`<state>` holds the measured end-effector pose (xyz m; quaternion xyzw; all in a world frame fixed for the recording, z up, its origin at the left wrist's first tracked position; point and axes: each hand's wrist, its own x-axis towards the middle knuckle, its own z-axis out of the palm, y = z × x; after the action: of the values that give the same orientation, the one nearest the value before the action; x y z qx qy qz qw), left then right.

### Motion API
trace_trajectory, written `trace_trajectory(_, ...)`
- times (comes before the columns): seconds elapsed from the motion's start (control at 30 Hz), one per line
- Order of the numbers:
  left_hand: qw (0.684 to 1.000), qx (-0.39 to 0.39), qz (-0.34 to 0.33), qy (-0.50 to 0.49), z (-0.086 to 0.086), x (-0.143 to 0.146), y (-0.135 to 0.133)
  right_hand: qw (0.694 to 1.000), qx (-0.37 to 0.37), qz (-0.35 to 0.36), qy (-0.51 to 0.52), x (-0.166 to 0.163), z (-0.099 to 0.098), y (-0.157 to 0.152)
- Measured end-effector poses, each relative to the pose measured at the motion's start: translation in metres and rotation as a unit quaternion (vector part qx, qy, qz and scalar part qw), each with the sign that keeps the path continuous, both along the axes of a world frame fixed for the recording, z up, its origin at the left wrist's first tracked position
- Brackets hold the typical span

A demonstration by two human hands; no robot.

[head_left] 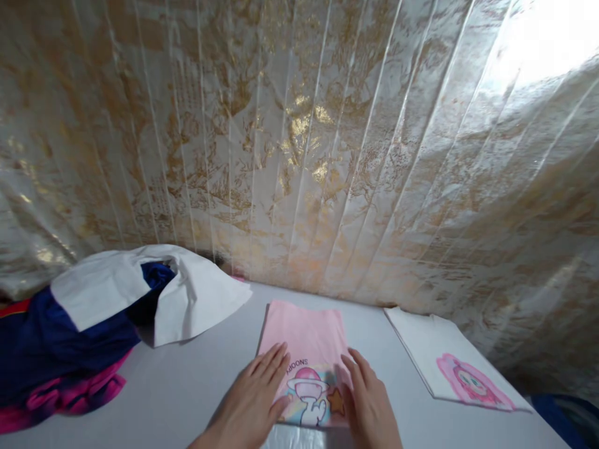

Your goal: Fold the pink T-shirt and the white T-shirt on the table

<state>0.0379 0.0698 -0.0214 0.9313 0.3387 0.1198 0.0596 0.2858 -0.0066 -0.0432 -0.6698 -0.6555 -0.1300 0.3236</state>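
Observation:
A pink T-shirt [306, 327] with a cartoon print lies folded into a neat rectangle on the white table, straight in front of me. My left hand [257, 390] rests on its left edge, fingers stretched out flat. On the opposite edge lies my right hand [369, 396], also with its fingers extended and a little apart. Between the two hands the printed figure and the lettering show, upside down to me. Neither hand grips the fabric.
To the right lies a folded white T-shirt [449, 358] with a pink character print. A loose heap at the left holds a white garment [201, 299], dark blue clothing [70, 340] and a pink-and-black garment [70, 393]. Behind the table [187, 380] hangs a shiny gold-patterned curtain [299, 156].

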Motion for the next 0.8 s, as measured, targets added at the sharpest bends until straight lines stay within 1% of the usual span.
trace_trajectory(0.1,0.998,0.051,-0.015,-0.029,-0.012,-0.001,-0.002,0.998,0.000,0.054,-0.037,-0.032,-0.011,0.009)
trace_trajectory(0.17,0.997,0.064,-0.021,-0.038,-0.016,0.000,-0.003,0.997,-0.018,0.057,-0.053,-0.043,-0.023,0.012)
trace_trajectory(0.3,0.998,0.044,-0.028,-0.034,-0.015,-0.002,-0.005,0.997,-0.045,0.010,-0.055,-0.036,-0.042,0.009)
trace_trajectory(0.43,0.999,0.030,-0.026,-0.034,-0.009,-0.003,-0.006,0.996,-0.051,-0.025,-0.066,-0.030,-0.046,0.007)
trace_trajectory(0.53,0.998,0.035,-0.030,-0.030,-0.007,-0.006,-0.007,0.993,-0.078,-0.048,-0.080,-0.030,-0.051,0.005)
trace_trajectory(0.63,0.999,0.030,-0.041,-0.018,-0.008,-0.011,-0.009,0.990,-0.100,-0.048,-0.082,-0.025,-0.058,0.004)
trace_trajectory(0.7,0.999,0.010,-0.048,0.004,-0.006,-0.010,-0.010,0.991,-0.102,-0.033,-0.080,-0.019,-0.057,0.009)
trace_trajectory(0.73,0.999,-0.001,-0.047,0.015,-0.004,-0.007,-0.009,0.991,-0.101,-0.026,-0.080,-0.017,-0.052,0.014)
trace_trajectory(0.8,0.999,-0.015,-0.038,0.026,0.001,0.003,-0.006,0.991,-0.107,-0.018,-0.082,-0.015,-0.037,0.031)
